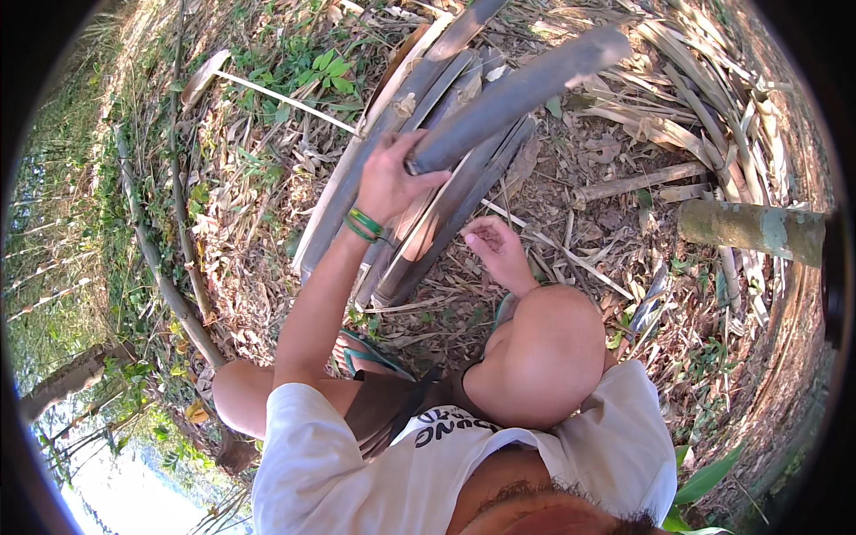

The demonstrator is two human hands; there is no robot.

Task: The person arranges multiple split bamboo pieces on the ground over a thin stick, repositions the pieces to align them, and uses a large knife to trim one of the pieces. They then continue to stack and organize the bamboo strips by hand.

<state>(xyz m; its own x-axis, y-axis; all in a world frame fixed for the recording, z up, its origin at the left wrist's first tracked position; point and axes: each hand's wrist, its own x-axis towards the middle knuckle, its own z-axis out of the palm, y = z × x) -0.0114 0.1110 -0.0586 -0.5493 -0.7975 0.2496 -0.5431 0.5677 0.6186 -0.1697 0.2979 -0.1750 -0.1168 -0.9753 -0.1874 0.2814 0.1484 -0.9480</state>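
Note:
A thick, dark grey-brown bamboo pole (526,98) slants up to the right over a pile of bamboo pieces. My left hand (390,178), with green and yellow bands at its wrist, grips the near end of this pole between thumb and fingers. Below it lie several long bamboo pieces (450,227) side by side, some dark and some pale brown. To their right, above my bent right knee, hovers my right hand (501,256). Its fingers are loosely curled and somewhat apart, and I see nothing in them.
Dry leaves and soil (259,196) cover the ground. A thin pale stick (285,100) runs beneath the pile. On the right are heaped dry stalks (695,116) and a mossy pole (753,227); at the left lies a long branch (160,259). My sandalled foot (366,355) stands close below the pile.

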